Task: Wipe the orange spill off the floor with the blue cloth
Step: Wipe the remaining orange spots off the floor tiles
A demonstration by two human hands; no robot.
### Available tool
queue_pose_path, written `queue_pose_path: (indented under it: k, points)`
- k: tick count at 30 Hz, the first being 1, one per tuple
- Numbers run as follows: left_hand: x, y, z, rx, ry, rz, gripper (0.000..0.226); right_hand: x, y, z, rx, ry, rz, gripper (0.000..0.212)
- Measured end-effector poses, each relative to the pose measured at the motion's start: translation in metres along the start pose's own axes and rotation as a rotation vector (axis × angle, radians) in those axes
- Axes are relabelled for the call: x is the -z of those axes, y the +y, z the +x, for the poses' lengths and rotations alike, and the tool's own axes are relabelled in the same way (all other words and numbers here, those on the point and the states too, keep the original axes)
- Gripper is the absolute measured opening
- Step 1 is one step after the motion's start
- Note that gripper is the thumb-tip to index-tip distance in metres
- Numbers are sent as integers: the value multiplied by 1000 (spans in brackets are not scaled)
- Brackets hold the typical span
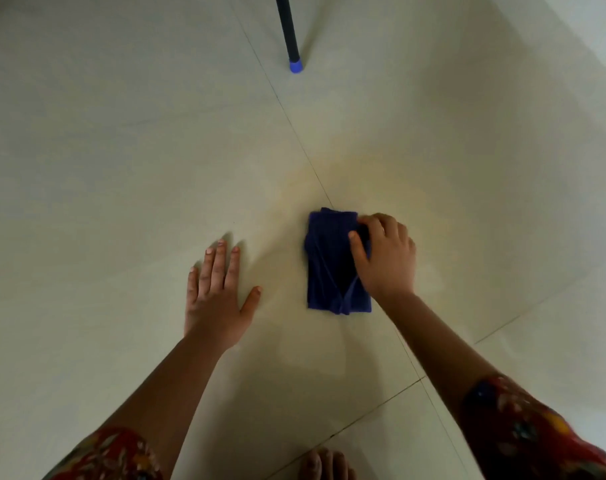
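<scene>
- Right grip [381,258] on blue cloth [329,268]: fingers curled over cloth's far right edge, thumb laid on top, fabric pinched btwn them.
- Right wrist low, forearm straight, coming in from lower right.
- Left grip [218,292] flat on floor [121,133]: palm down, fingers straight, thumb spread out to the side, holding nothing. Just left of cloth, not touching it.
- Cloth folded to a rectangle, lying flat on floor across a grout line, right part under the right grip.
- Orange spill [381,188]: only a faint yellowish smear on tiles around and beyond cloth.
- Red patterned sleeves [523,424] at both lower corners.
- Bare foot [325,465] at bottom edge.
- Black pole [287,29] w/ blue cap on floor at top, well apart from cloth.
</scene>
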State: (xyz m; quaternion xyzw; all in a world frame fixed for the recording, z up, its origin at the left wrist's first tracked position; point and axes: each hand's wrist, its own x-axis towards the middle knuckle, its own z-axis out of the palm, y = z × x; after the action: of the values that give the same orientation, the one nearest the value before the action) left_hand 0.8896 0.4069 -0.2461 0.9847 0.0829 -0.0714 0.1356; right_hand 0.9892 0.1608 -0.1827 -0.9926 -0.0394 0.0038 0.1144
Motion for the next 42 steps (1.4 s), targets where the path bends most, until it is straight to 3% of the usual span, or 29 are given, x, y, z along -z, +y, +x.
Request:
queue_pose_path:
  k: [3,7,8,9,13,15,18,21,24,26,29,31,35,37,39,42]
  points:
    - [-2,0,0,1,27,19,79,-58,-26,-6,-48,-97,-80,62]
    - [-4,-2,1,1,25,16,78,-65,-28,-38,434,-251,-84,58]
    - [-3,-1,1,-3,26,15,78,-59,-8,-31,441,-221,-51,58]
    - [-2,-1,1,-8,29,13,79,-55,15,-17,345,-171,-37,59]
    - [-4,0,0,11,14,10,79,-43,72,95,-356,-39,-72,58]
    - [-4,0,-1,17,10,19,79,-45,38,149,-407,-26,-37,55]
    - [-3,0,-1,11,0,10,79,-73,-64,181,-65,-74,-65,54]
    - [-2,0,-1,10,-17,-1,80,-99,-157,133,394,-80,-45,54]
    - [-2,-1,-1,14,-13,0,80,-101,-142,105,642,-153,-44,54]
    - [-1,-1,-1,9,-6,10,80,-92,-97,130,525,-25,-67,56]
    - [-2,0,-1,9,-4,22,79,-62,-11,157,-97,2,-55,56]
    - [-3,1,-1,10,-1,24,79,-45,30,155,-360,79,19,53]
    - [-4,1,-1,4,2,25,79,-51,-2,176,-447,62,-7,53]
    - [-5,0,-2,6,10,11,79,-62,-58,186,-266,-27,-31,64]
    - [-4,0,-2,12,10,-6,79,-78,-123,174,84,-97,-22,72]
    - [-2,-1,1,7,-11,-3,79,-95,-176,126,554,-207,10,61]
